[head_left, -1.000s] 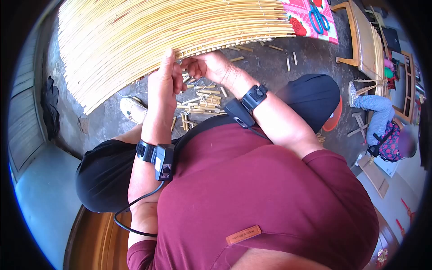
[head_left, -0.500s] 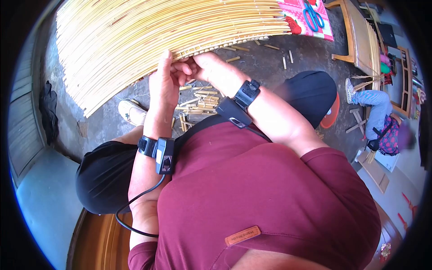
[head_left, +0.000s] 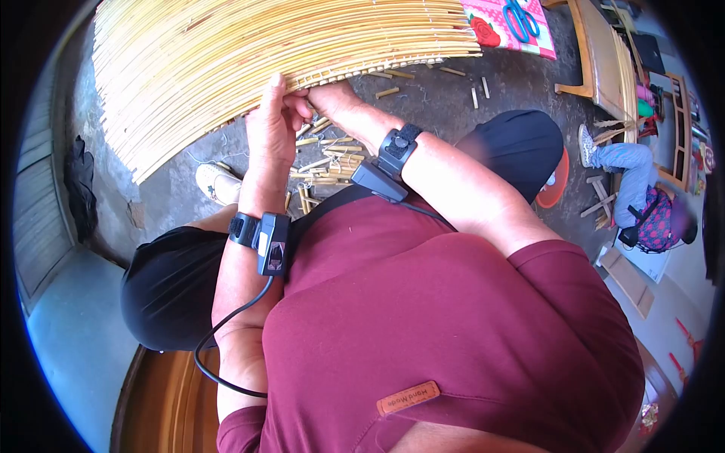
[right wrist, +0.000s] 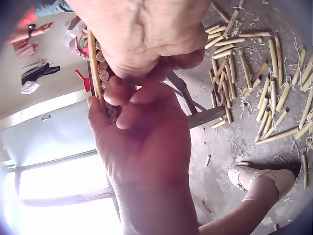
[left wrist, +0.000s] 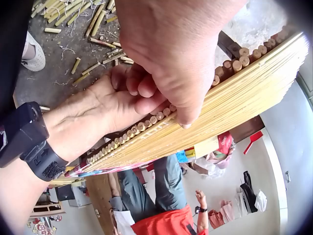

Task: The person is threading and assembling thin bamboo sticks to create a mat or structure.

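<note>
A mat of thin yellow stalks (head_left: 249,45), bound in rows with thread, spreads across the top of the head view. My left hand (head_left: 268,132) grips its near edge, thumb on the upper face and fingers curled below. In the left wrist view that thumb (left wrist: 186,115) presses just behind the row of cut stalk ends (left wrist: 134,131). My right hand (head_left: 336,102) is at the same edge, just right of the left; in the right wrist view its fingers (right wrist: 183,58) are curled. I cannot tell what they hold, as the fingertips are hidden.
Cut stalk pieces (head_left: 336,162) and bits of thread litter the floor below the mat. Blue-handled scissors (head_left: 521,20) lie on a pink flowered cloth (head_left: 491,30) at the right. Beyond is a wooden-framed bench (head_left: 593,60). Another person (head_left: 642,181) sits at far right.
My right hand has drawn left and a little down, toward the left hand, its fingers slipping further under the mat's edge. The left thumb stays on the mat.
</note>
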Motion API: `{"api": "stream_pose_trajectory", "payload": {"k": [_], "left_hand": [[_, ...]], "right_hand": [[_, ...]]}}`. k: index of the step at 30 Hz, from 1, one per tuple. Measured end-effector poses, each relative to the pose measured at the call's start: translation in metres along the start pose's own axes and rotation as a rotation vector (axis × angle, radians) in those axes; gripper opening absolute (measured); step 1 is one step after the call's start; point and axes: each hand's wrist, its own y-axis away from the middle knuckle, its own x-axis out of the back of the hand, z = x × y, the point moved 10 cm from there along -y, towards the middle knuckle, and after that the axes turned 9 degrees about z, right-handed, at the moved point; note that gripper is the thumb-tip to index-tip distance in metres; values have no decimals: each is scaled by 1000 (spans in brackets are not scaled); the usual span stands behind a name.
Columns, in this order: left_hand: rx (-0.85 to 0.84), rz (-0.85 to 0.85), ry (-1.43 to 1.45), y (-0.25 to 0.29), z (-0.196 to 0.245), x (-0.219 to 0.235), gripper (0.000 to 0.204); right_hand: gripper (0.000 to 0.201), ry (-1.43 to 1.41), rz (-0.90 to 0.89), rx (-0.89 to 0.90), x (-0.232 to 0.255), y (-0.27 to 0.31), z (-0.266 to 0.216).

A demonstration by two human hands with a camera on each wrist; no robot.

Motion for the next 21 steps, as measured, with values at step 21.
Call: {"api": "stream_pose_trajectory", "payload": {"k": [21], "left_hand": [[105,-32,126,10,-8,-27,24]], "right_hand": [[23,-246,-45,-220,10,28,-8]]}}
